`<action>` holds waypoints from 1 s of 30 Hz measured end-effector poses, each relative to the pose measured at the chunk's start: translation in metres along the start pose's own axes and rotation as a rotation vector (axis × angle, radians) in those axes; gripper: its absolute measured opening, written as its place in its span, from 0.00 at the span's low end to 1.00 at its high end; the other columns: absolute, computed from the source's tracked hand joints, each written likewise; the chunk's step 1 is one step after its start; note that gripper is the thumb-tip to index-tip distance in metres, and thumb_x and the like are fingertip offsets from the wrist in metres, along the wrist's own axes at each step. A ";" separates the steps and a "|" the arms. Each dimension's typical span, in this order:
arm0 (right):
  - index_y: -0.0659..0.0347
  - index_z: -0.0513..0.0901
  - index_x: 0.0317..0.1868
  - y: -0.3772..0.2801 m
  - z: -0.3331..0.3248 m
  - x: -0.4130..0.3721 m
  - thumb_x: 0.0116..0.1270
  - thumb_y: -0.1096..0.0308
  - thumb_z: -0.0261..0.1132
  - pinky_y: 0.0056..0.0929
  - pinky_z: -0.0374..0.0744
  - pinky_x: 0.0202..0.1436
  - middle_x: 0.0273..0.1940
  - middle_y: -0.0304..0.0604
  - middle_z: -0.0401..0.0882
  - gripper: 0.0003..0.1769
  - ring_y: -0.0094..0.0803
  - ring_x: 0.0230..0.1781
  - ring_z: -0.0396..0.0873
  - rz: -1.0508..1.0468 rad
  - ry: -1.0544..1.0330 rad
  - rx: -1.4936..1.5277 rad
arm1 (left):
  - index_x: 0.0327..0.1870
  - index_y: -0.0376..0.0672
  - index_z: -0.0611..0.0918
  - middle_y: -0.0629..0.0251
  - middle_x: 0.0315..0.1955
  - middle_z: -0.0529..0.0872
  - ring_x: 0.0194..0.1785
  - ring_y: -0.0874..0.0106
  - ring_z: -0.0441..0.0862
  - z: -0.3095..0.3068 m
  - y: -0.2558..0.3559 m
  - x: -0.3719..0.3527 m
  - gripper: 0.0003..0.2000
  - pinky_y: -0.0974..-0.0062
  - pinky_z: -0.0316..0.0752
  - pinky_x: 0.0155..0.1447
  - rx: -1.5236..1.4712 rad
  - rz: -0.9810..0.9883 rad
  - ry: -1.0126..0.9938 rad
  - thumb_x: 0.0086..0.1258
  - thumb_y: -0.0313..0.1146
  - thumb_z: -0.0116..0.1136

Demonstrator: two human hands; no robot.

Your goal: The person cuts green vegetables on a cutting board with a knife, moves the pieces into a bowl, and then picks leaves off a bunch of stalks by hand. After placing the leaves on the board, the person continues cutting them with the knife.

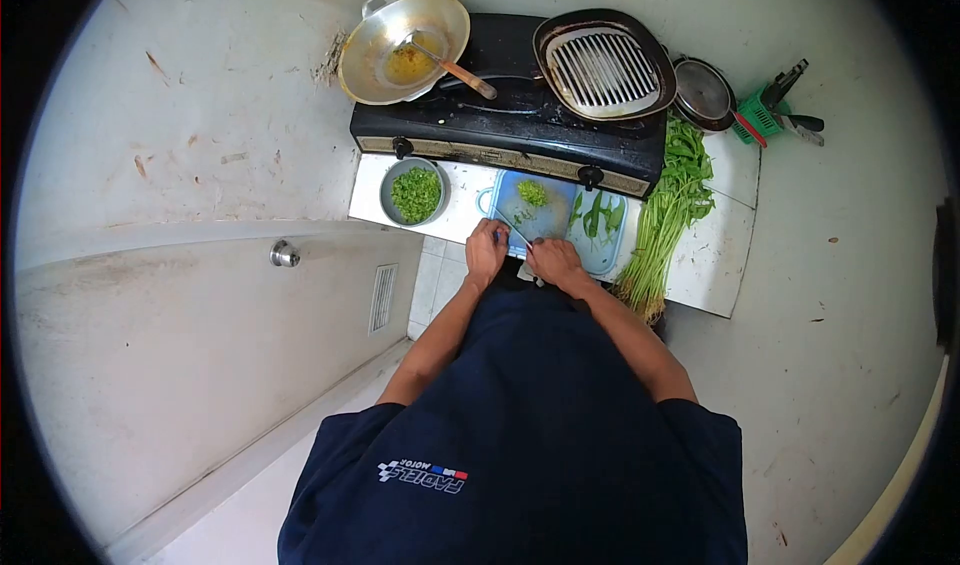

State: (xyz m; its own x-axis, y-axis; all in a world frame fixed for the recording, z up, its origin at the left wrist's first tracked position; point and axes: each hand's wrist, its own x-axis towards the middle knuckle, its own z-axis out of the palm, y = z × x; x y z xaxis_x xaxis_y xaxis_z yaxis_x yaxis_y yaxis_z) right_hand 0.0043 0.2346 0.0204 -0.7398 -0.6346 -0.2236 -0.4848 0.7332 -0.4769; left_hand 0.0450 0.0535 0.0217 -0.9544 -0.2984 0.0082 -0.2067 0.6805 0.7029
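My right hand (556,262) grips a knife (515,230), its blade slanting up and left over a blue cutting board (607,255). My left hand (486,253) rests at the board's near left edge with its fingers curled together; what they hold, if anything, is hidden. Chopped light green pieces (532,194) lie in a small heap on the board beyond the knife. Dark green leaves (597,217) are on its right part. A grey bowl (385,201) left of the board contains chopped greens (416,195).
Behind the board stands a black gas stove (500,125). It carries a wok (357,65) with a wooden-handled spatula (468,78) and a grill pan (640,105). Long leafy greens (665,215) lie on the right. Further back are a small pan (703,93) and a green basket (757,118) with utensils.
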 end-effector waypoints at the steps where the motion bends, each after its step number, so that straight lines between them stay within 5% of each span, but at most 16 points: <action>1: 0.67 0.88 0.36 0.002 0.002 -0.002 0.76 0.58 0.58 0.49 0.86 0.44 0.34 0.59 0.89 0.21 0.54 0.35 0.90 0.001 0.015 -0.007 | 0.37 0.42 0.87 0.56 0.34 0.86 0.35 0.54 0.86 0.001 -0.002 0.000 0.03 0.59 0.80 0.42 -0.004 -0.004 -0.011 0.69 0.25 0.62; 10: 0.68 0.87 0.36 0.000 -0.001 -0.005 0.77 0.57 0.57 0.52 0.86 0.42 0.32 0.61 0.88 0.22 0.54 0.33 0.89 -0.003 -0.018 0.044 | 0.41 0.39 0.88 0.55 0.37 0.88 0.36 0.57 0.85 0.004 -0.014 0.002 0.06 0.61 0.79 0.43 -0.019 0.047 0.000 0.73 0.31 0.63; 16: 0.66 0.88 0.36 -0.001 0.005 -0.004 0.77 0.56 0.58 0.52 0.86 0.43 0.35 0.59 0.89 0.22 0.53 0.35 0.90 -0.005 -0.063 -0.004 | 0.38 0.38 0.87 0.53 0.36 0.89 0.41 0.51 0.88 0.003 -0.007 0.003 0.04 0.58 0.81 0.48 -0.024 -0.037 0.016 0.69 0.27 0.64; 30: 0.68 0.87 0.37 0.002 0.000 -0.010 0.75 0.57 0.61 0.51 0.86 0.41 0.31 0.61 0.88 0.20 0.56 0.33 0.89 0.005 0.003 0.023 | 0.38 0.40 0.86 0.53 0.35 0.87 0.38 0.50 0.87 0.006 -0.012 0.000 0.02 0.55 0.81 0.44 0.017 -0.017 0.004 0.69 0.27 0.64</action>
State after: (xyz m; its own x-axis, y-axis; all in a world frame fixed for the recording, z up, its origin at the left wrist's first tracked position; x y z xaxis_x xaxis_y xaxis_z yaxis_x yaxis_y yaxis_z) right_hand 0.0109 0.2420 0.0216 -0.7435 -0.6300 -0.2240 -0.4698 0.7306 -0.4955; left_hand 0.0458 0.0491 0.0093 -0.9497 -0.3130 -0.0010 -0.2269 0.6864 0.6910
